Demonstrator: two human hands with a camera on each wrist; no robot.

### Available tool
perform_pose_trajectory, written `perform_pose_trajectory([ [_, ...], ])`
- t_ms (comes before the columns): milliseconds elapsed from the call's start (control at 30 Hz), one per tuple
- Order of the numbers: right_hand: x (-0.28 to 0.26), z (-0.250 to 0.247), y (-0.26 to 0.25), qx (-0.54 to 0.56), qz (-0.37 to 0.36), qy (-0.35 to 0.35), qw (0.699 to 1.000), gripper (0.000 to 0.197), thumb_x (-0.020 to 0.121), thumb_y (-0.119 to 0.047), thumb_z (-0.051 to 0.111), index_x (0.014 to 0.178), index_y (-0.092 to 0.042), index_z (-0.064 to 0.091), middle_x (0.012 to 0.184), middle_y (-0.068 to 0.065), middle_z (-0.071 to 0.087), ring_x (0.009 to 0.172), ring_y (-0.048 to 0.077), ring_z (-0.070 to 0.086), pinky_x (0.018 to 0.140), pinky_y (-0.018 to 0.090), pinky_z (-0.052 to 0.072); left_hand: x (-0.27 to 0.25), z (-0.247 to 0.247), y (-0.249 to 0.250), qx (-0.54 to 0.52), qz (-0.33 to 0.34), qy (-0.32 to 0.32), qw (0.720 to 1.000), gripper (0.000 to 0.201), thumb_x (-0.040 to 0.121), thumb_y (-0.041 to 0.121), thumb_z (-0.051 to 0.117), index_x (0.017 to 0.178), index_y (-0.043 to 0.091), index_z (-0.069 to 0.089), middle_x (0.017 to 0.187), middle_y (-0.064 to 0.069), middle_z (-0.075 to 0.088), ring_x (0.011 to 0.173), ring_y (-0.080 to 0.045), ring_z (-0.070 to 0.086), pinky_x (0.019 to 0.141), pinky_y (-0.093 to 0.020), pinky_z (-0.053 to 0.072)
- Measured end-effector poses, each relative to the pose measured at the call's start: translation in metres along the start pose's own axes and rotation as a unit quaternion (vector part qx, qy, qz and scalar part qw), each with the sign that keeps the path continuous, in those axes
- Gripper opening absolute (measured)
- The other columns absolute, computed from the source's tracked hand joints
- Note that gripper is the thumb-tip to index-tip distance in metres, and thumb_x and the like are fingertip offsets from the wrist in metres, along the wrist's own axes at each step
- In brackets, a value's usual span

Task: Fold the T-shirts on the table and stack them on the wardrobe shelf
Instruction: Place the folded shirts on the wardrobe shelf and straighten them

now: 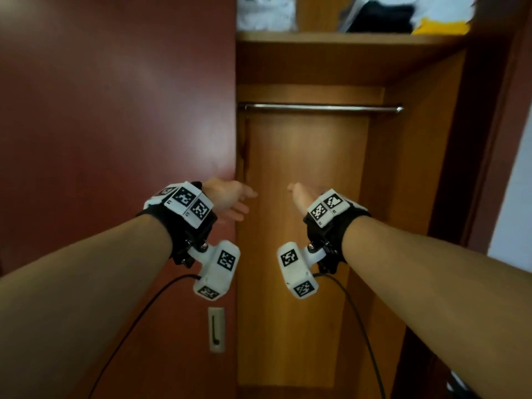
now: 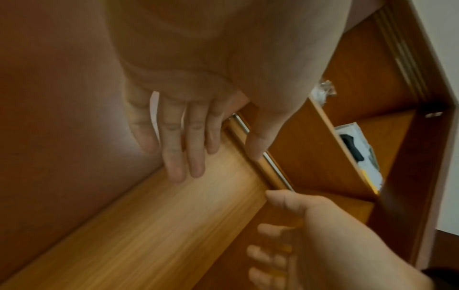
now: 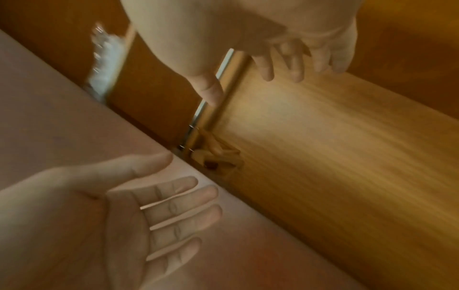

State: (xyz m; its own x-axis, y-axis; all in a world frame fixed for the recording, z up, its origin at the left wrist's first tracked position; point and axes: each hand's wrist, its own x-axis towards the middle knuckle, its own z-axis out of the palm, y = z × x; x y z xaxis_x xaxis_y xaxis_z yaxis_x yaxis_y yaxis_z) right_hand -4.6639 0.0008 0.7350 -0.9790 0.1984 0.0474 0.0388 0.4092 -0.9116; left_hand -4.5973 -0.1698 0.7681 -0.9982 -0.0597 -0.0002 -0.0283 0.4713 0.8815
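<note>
Both of my hands reach toward the open wardrobe and hold nothing. My left hand (image 1: 243,203) (image 2: 221,157) has straight, spread fingers in front of the edge of the dark red door (image 1: 115,110). My right hand (image 1: 296,191) (image 3: 248,82) is also open, palm facing left, before the wardrobe's back panel. The wardrobe shelf (image 1: 345,37) runs across the top of the head view. On it lie folded clothes: a white pile (image 1: 264,12) at left, and black (image 1: 380,17), yellow (image 1: 440,25) and pale (image 1: 449,7) garments at right. No table or loose T-shirt is in view.
A metal hanging rail (image 1: 316,107) crosses the compartment below the shelf, with nothing hanging on it. The door's recessed handle (image 1: 216,329) sits low by the door edge. The wardrobe's right side wall (image 1: 417,168) and a white wall (image 1: 515,197) bound the right.
</note>
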Motion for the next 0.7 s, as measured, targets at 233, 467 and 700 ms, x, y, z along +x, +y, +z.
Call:
perform_pose_trajectory([
  [233, -0.015, 0.095, 0.071, -0.047, 0.091, 0.008, 0.995, 0.049, 0.086, -0.051, 0.033, 0.106, -0.015, 0.061, 0.111, 0.012, 0.061, 0.095, 0.032, 0.060, 0.099, 0.046, 0.043, 0.025, 0.001, -0.100, 0.057, -0.102, -0.130, 0.985, 0.041, 0.093, 0.040, 0.060, 0.120, 0.010, 0.059, 0.112, -0.005, 0.071, 0.098, -0.019, 0.067, 0.092, -0.036, 0.047],
  [467, -0.025, 0.163, 0.123, 0.026, 0.114, -0.040, 0.992, 0.053, 0.096, -0.041, 0.046, 0.141, -0.012, 0.043, 0.145, 0.012, 0.044, 0.128, 0.032, 0.046, 0.104, 0.038, 0.036, 0.048, 0.015, -0.193, 0.007, -0.171, -0.176, 0.969, 0.037, 0.097, 0.032, 0.055, 0.127, 0.010, 0.055, 0.113, -0.004, 0.068, 0.105, -0.019, 0.065, 0.099, -0.039, 0.047],
  [700, -0.028, 0.213, 0.167, 0.011, 0.092, -0.079, 0.992, 0.068, 0.097, -0.050, 0.045, 0.154, -0.021, 0.018, 0.157, 0.005, 0.029, 0.140, 0.028, 0.033, 0.113, 0.041, 0.030, 0.066, 0.045, -0.255, -0.012, -0.197, -0.159, 0.967, 0.018, 0.093, 0.017, 0.058, 0.107, 0.009, 0.065, 0.112, -0.004, 0.066, 0.106, -0.019, 0.064, 0.102, -0.043, 0.048],
])
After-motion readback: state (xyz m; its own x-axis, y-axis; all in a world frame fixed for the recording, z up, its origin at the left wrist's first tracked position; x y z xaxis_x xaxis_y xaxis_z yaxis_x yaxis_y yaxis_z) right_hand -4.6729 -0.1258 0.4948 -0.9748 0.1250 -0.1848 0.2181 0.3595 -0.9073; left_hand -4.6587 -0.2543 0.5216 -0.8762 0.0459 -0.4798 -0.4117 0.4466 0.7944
